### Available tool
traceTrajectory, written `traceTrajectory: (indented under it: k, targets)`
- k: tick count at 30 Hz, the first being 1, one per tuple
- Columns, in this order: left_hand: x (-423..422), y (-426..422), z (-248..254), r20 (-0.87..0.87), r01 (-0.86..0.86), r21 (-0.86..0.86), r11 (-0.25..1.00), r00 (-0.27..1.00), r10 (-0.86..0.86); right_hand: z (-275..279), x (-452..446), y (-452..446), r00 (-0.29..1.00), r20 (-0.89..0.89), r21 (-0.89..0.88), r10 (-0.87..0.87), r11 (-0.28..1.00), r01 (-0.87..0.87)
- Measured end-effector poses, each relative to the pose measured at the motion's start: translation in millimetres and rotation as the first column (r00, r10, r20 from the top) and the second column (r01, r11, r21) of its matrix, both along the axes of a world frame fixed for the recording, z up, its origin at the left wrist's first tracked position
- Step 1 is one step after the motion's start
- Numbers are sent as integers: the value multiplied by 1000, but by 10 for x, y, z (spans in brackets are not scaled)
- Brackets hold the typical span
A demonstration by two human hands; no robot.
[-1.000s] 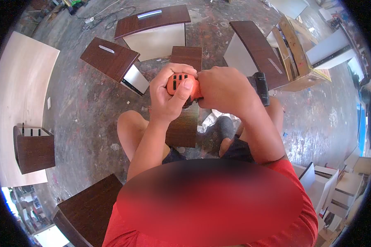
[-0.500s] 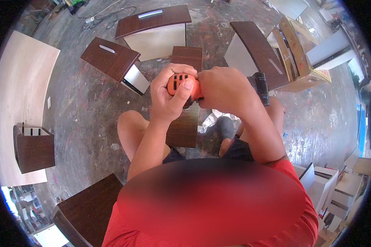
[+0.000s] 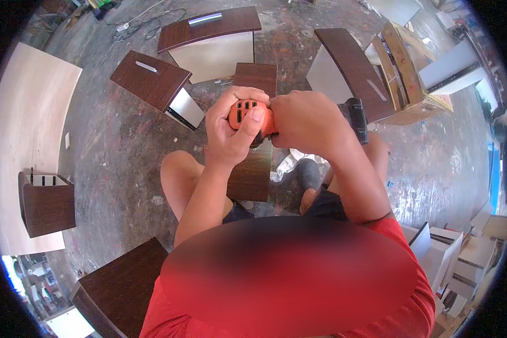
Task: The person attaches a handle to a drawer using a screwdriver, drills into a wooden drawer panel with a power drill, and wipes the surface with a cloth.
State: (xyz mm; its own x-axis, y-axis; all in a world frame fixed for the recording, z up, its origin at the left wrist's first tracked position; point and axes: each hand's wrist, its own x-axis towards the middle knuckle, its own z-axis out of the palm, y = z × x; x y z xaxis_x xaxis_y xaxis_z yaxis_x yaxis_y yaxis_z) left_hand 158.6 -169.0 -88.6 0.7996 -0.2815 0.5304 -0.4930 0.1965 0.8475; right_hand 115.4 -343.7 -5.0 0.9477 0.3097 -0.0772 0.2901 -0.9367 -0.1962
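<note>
Both hands grip the orange power tool [image 3: 241, 119] above the dark brown panel [image 3: 249, 179]: the left hand [image 3: 225, 130] cups its vented end, the right hand [image 3: 310, 121] closes around it. White cloth [image 3: 287, 164] lies right of the panel; a brown drawer unit [image 3: 155, 84] stands to its left.

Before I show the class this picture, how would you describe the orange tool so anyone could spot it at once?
From the red shirt, bottom centre, go up to the left hand. It cups the tool, and the right hand is closed beside it. Bright orange with black slots, the tool stands out from the brown panels around.
</note>
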Motion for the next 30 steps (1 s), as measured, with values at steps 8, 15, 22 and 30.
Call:
traceTrajectory:
  k: [8,15,22,30]
  targets:
    - [-3,-16,-3,-4,-4,-27,1000,1000,4,-14,22,4,1000,-21,-17,-8,1000,8]
    - [-12,-5,2,-21,6,-18,1000,1000,-6,8,8,2,1000,-7,1,2,1000,-2]
    - [1,-16,-7,-8,2,-22,1000,1000,-2,9,21,8,1000,-21,-13,2,1000,-2]
    - [-9,-6,7,-12,3,-19,1000,1000,-3,-33,28,2,1000,-15,-4,2,1000,-2]
